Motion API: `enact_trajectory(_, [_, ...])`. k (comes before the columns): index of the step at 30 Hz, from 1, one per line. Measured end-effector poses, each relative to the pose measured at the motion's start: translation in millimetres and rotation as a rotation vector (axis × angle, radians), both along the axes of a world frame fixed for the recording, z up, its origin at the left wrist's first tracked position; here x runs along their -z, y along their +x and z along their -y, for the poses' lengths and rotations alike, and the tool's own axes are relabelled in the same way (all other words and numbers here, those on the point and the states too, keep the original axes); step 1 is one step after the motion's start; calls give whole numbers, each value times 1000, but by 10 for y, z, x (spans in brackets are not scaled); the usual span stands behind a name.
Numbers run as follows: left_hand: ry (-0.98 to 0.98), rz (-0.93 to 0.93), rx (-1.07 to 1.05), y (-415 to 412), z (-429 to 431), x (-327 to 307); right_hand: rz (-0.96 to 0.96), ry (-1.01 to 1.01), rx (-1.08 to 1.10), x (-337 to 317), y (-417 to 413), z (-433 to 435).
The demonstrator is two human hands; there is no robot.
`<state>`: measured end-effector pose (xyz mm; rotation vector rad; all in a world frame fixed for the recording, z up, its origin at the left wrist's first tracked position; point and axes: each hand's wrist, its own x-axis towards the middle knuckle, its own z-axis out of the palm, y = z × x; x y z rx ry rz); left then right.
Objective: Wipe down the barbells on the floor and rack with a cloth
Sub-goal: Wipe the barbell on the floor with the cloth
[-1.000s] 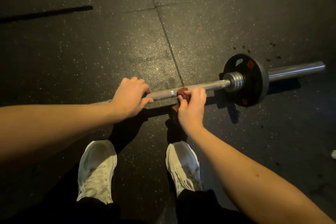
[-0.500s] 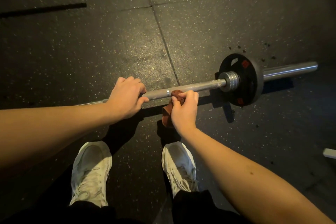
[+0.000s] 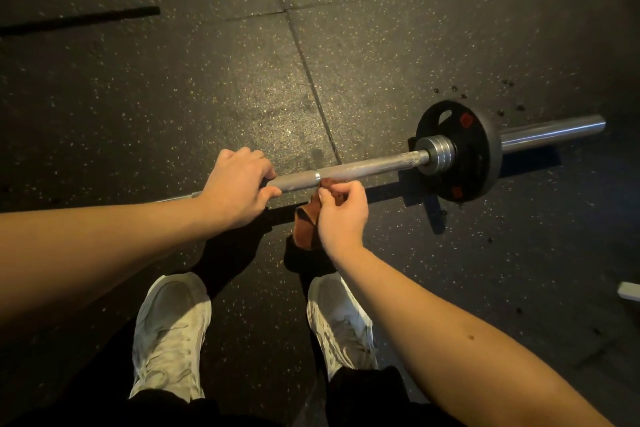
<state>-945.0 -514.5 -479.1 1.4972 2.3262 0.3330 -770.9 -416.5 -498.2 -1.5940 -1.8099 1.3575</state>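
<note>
A second ago the right hand (image 3: 343,211) had the rust-brown cloth (image 3: 306,229) wrapped over the barbell (image 3: 363,166) shaft. Now it has slipped to the near side of the bar at centre frame. Its thumb and fingers pinch a bunch of the cloth, whose top edge only just touches the shaft while the rest hangs toward the floor (image 3: 173,97). The left hand (image 3: 239,184) stays curled round the shaft just left of the cloth, steadying it. I read this as a regrip between strokes, not a finished pass: the stretch running right to the collar and black weight plate (image 3: 478,163) probably still needs wiping. No container of any kind shows in the frame; the barbell lies across the floor.
</note>
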Motion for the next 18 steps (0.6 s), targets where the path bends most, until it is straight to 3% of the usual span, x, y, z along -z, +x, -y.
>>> enact_trajectory(7, [3, 10, 6, -7, 17, 10, -11, 34, 245, -109, 233, -445])
enact_trajectory(15, [6, -5, 5, -12, 2, -21, 37, 3, -28, -53, 14, -151])
enact_trajectory(18, [3, -1, 0, -13, 29, -7, 65, 34, 62, -80, 150, -379])
